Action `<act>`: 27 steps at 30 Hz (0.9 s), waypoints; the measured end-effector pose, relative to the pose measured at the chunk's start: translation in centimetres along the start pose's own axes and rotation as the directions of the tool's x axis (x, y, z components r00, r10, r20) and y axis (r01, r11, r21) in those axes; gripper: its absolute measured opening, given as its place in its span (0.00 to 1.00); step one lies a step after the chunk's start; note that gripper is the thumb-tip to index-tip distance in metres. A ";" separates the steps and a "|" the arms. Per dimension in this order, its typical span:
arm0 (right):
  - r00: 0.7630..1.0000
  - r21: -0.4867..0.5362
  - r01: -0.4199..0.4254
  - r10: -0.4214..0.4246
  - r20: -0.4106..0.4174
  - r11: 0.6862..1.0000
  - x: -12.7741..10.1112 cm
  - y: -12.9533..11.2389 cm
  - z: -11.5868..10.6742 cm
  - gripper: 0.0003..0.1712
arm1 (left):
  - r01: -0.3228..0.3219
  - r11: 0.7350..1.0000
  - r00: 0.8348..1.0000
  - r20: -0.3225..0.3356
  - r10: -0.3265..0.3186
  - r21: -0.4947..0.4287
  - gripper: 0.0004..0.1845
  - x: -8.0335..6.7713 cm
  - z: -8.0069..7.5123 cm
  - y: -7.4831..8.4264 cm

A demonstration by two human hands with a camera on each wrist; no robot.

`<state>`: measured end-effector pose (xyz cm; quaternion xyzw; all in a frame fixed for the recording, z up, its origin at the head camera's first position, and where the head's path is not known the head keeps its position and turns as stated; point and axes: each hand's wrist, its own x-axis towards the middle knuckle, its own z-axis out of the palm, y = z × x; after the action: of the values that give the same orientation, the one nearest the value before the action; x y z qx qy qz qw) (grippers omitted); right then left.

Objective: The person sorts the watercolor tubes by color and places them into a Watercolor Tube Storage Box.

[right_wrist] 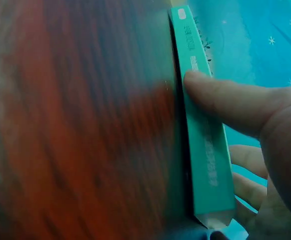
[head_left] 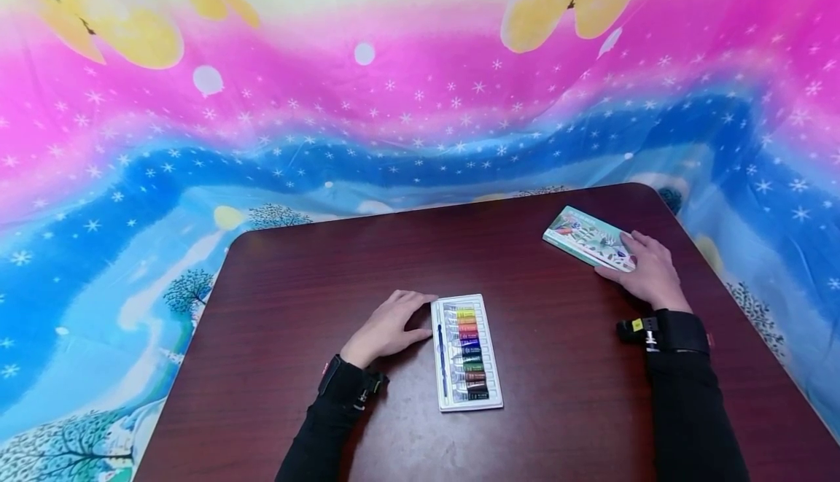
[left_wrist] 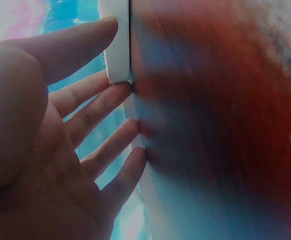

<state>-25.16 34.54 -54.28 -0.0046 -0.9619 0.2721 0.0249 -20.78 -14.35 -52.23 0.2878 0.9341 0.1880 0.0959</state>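
Note:
A white tray of paint tubes (head_left: 467, 354) lies on the table, its small tubes stacked in a column from yellow down to black. Along the tray's left side runs a slim blue paintbrush (head_left: 442, 354). My left hand (head_left: 387, 327) touches the tray's left edge, index fingertip at the far corner and thumb lower down. The left wrist view shows the thumb (left_wrist: 80, 47) against the tray's white side wall (left_wrist: 117, 45). At the far right, my right hand (head_left: 651, 270) grips the right end of a mint-green flower-printed box (head_left: 587, 238). Its thumb (right_wrist: 220, 97) presses the box's long side, other fingers behind.
The dark red-brown wooden table (head_left: 315, 278) has rounded far corners. Behind it and at its sides hangs a colourful printed cloth (head_left: 394, 103) in pink and blue with snowflakes. The box lies near the table's right edge.

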 end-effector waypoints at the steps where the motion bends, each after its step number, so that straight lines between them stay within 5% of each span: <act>1: 1.000 0.003 0.001 -0.001 0.006 1.000 0.0 -0.1 0.0 0.58 | -0.002 1.000 1.000 -0.001 0.002 -0.002 0.32 0.0 0.0 0.0; 12: 0.992 0.020 0.080 -0.082 0.096 0.997 0.7 -3.7 2.0 0.54 | -0.015 1.000 1.000 -0.010 0.015 -0.011 0.26 0.4 -0.3 -0.4; 27: 0.937 0.033 0.270 -0.271 0.221 0.962 2.9 -14.2 8.6 0.48 | 0.014 0.998 1.000 -0.005 -0.014 -0.065 0.30 3.6 -0.5 -0.4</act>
<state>-28.47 18.02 -54.01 0.1584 -0.9498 0.2659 -0.0461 -24.08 -12.71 -52.16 0.2774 0.9298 0.2185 0.1042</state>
